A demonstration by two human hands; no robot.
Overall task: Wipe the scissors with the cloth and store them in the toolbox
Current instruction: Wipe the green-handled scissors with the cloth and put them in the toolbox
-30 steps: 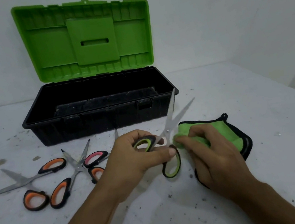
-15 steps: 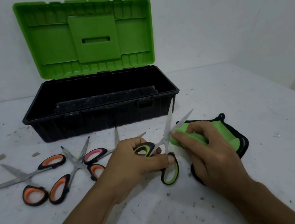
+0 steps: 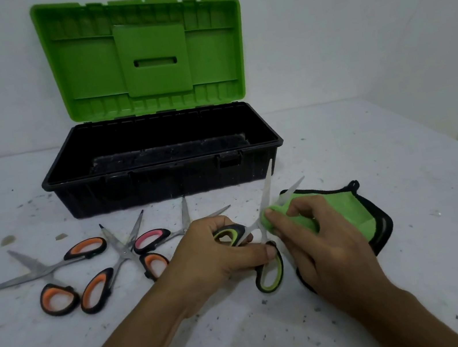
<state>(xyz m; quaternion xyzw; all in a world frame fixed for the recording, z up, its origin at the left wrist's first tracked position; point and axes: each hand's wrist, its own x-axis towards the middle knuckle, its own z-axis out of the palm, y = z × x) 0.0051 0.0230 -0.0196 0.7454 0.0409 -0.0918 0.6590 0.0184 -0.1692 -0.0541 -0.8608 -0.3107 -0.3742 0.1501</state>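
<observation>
Green-handled scissors (image 3: 267, 192) were held just above the bench (image 3: 416, 248), in front of the right end of the toolbox (image 3: 163, 187), with their blades spread in a V that pointed up and away from the person. The left hand (image 3: 214, 254) gripped them at the handles: its fingers were curled round the upper loop, and the thumb pressed on the neck of the lower loop, which hung free below the hand. The right hand (image 3: 325, 248) held the green cloth (image 3: 345, 208), its fingers clamped on a bunched fold that was pressed against the blades near the pivot. The right blade ran out from under that fold, and the left blade rose past it, its tip showing in front of the toolbox's right front corner. The rest of the cloth, green with a black border, lay on the bench under and beyond the right hand.

The toolbox stood open at the back of the bench, a black tub with its green lid (image 3: 154, 58) raised against the white wall. Only a dark, speckled floor showed inside the tub.

Three more pairs lay open on the bench to the left of the hands. An orange-handled pair (image 3: 55, 264) lay farthest left, and a second orange-handled pair (image 3: 123, 253) lay beside it. A pink-handled pair (image 3: 153, 237) lay nearest the left hand, which partly hid it. Dark specks dotted the white bench.
</observation>
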